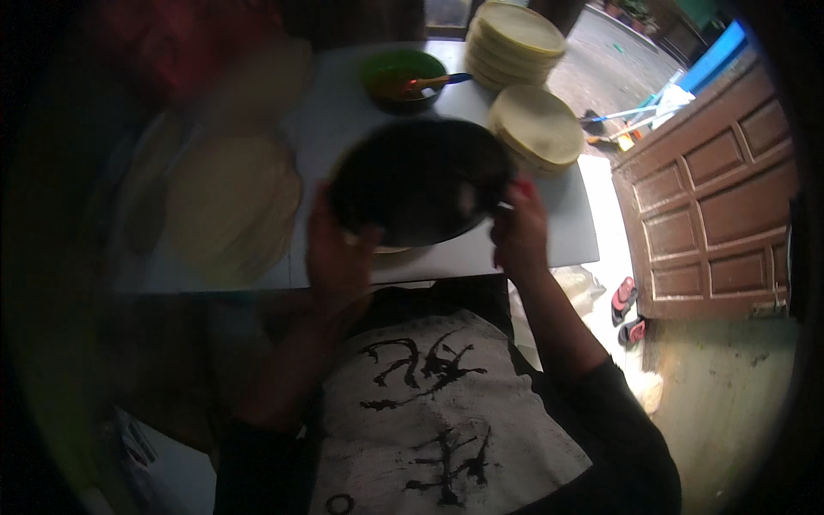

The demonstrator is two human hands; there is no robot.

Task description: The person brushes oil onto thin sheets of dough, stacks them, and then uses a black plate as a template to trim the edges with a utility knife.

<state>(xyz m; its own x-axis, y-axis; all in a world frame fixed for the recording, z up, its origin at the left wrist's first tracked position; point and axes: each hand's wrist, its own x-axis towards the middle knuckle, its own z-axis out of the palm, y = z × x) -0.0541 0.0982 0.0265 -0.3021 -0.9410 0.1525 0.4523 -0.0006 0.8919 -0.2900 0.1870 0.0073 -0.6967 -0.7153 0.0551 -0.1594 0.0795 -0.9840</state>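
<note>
A dark round pan (421, 183) is tilted above the white table (547, 225), its dark face towards me. My right hand (521, 232) grips it at the right edge. At its lower left edge is my left hand (341, 257), blurred, with the fingers against the rim. A pale round edge shows below the pan; what it belongs to is mostly hidden. Left of my left hand lies a heap of pale, flat dough-like sheets (232, 206). Beyond the pan stands a green bowl (402, 64) holding reddish contents and a brush (438, 82) with a blue handle end.
Two stacks of pale round discs stand at the table's right side, a taller one (515, 38) behind a lower one (537, 125). A brown panelled door (702, 199) is to the right. Sandals (623, 299) lie on the floor beside it. A blurred person in red (180, 45) is across the table.
</note>
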